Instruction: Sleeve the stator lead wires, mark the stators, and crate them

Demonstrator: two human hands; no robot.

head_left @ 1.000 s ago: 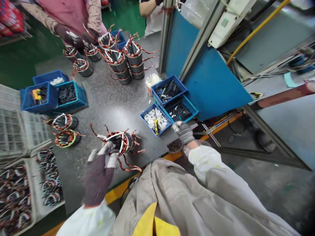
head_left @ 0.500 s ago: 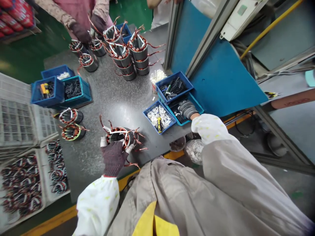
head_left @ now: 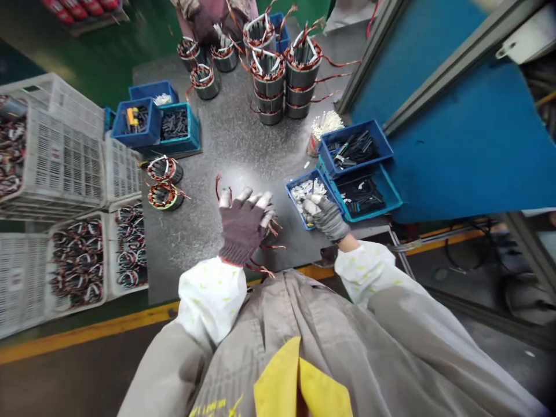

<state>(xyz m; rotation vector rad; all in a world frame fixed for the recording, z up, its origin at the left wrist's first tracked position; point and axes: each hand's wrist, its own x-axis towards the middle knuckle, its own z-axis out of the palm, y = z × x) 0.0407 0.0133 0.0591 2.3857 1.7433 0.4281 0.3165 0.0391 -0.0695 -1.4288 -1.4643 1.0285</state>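
My left hand [head_left: 244,223], in a dark knit glove with pale fingertips, lies over a motor stator with copper leads [head_left: 273,230], fingers curved round its top; the stator is mostly hidden under the hand. My right hand [head_left: 325,215], in a grey glove, reaches into the small blue bin of white pieces [head_left: 296,191] with its fingers curled; what they hold is hidden. A yellow-handled tool lies in that bin.
Blue bins of black parts [head_left: 357,149] sit right of my hand. Stacked stators [head_left: 283,78] stand at the back, where another person's gloved hands [head_left: 204,26] work. Two loose stators [head_left: 164,182], more blue bins [head_left: 153,120] and white crates of windings [head_left: 65,255] are at left.
My right hand moved from the bin of black parts to the bin of white pieces. My left hand stayed on the stator. The view shifted so the table sits further right.
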